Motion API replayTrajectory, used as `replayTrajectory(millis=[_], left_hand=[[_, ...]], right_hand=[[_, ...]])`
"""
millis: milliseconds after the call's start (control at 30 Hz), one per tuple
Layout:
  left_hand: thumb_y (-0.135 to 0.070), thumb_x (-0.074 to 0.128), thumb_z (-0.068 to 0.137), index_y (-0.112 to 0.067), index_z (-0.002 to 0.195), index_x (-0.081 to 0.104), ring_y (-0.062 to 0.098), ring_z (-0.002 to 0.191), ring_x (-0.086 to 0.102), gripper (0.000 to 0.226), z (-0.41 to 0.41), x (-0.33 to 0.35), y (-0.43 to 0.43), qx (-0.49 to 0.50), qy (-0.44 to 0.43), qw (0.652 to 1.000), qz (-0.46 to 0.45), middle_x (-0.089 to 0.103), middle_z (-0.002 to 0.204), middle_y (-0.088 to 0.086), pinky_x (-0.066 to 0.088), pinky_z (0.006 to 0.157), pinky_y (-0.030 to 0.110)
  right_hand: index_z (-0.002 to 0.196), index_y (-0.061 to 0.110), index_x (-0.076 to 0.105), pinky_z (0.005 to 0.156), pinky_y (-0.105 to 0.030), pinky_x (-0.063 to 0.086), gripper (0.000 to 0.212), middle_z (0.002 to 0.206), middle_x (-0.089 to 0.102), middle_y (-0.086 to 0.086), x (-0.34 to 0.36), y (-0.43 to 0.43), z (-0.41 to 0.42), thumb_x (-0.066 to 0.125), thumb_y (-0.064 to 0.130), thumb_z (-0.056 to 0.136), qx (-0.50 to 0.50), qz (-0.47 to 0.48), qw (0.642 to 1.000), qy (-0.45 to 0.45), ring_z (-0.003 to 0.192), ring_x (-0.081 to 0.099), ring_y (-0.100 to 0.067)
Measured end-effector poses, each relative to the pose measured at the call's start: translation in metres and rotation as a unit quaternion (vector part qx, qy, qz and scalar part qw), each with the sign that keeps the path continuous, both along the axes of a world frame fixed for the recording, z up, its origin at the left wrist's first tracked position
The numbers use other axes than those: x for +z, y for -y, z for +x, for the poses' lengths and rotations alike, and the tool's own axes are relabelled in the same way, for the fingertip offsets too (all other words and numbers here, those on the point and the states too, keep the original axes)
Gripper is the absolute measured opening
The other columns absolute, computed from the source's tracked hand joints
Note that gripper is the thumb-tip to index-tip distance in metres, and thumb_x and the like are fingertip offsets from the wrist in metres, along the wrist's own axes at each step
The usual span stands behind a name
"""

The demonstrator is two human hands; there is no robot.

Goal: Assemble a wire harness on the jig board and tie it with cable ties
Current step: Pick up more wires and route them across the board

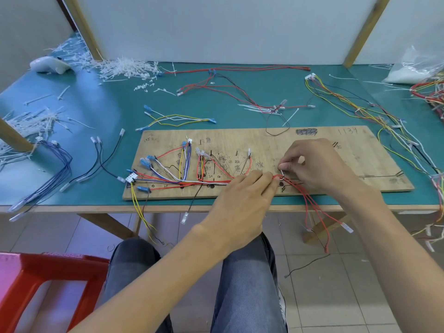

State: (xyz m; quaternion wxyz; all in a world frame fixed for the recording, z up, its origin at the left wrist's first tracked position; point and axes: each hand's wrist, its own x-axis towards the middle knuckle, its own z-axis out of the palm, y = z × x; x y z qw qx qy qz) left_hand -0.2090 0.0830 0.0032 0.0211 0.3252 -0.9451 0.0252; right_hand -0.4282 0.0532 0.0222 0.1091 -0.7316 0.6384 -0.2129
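Red wires point(276, 176) in left grip point(241, 200), cable tie point(281, 173) in right grip point(319, 164)

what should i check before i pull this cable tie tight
1. Bundle steady: left-hand grip pinches the red wires beside the tie, ok.
2. Tie held: right-hand grip pinches the cable tie above the bundle, ok.
3. Tail threaded through its head: cannot tell, hidden.
4. Every wire inside the loop: cannot tell.
5. Backup: spare ties lie on the mat behind the jig board, ok.
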Motion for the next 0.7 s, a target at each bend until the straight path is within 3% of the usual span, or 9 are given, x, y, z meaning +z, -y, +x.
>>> replayTrajectory(millis=[100,233,367,567,700], left_hand=[[-0.016,0.061,0.079,-0.01,0.157,0.036,0.027,0.127,0.047,0.082,0.003,0.0,0.003,-0.012,0.003,1.0,-0.002,0.048,0.143,0.006,0.045,0.103,0.04],[-0.017,0.055,0.08,-0.008,0.156,0.039,0.027,0.128,0.047,0.078,0.005,0.001,0.005,-0.024,0.007,1.0,-0.013,0.047,0.148,0.007,0.047,0.102,0.041],[-0.022,0.029,0.082,-0.008,0.158,0.036,0.027,0.132,0.043,0.078,0.005,-0.001,0.006,-0.031,0.031,0.998,-0.037,0.037,0.163,0.006,0.043,0.103,0.039],[-0.021,0.04,0.084,-0.006,0.158,0.036,0.028,0.129,0.044,0.075,-0.003,-0.011,0.006,-0.02,0.019,0.998,-0.058,0.046,0.153,0.006,0.041,0.104,0.04],[-0.023,0.045,0.089,-0.006,0.158,0.035,0.028,0.141,0.036,0.071,-0.005,-0.013,0.002,-0.007,0.019,0.998,-0.067,0.042,0.157,0.007,0.031,0.119,0.044]], right_hand=[[0.085,0.023,0.084,0.076,-0.034,0.051,0.001,0.084,0.071,0.008,-0.009,-0.012,0.002,0.085,0.023,0.086,-0.02,-0.032,0.999,-0.003,0.079,0.065,-0.015],[0.087,0.025,0.085,0.072,-0.019,0.048,0.007,0.082,0.067,0.013,-0.015,-0.021,0.009,0.087,0.03,0.084,-0.078,-0.059,0.995,0.031,0.074,0.063,-0.006],[0.089,0.021,0.086,0.072,-0.041,0.057,0.007,0.084,0.07,0.003,-0.019,-0.027,0.019,0.085,0.028,0.087,-0.118,-0.083,0.989,0.023,0.075,0.065,-0.016],[0.097,0.016,0.085,0.074,-0.043,0.054,0.013,0.085,0.066,-0.001,-0.021,-0.033,0.024,0.079,0.027,0.094,-0.124,-0.089,0.988,-0.021,0.084,0.062,-0.023],[0.12,0.012,0.076,0.089,-0.04,0.048,0.025,0.1,0.068,-0.003,-0.027,-0.044,0.021,0.073,0.02,0.097,-0.108,-0.081,0.99,-0.038,0.102,0.06,-0.029]])
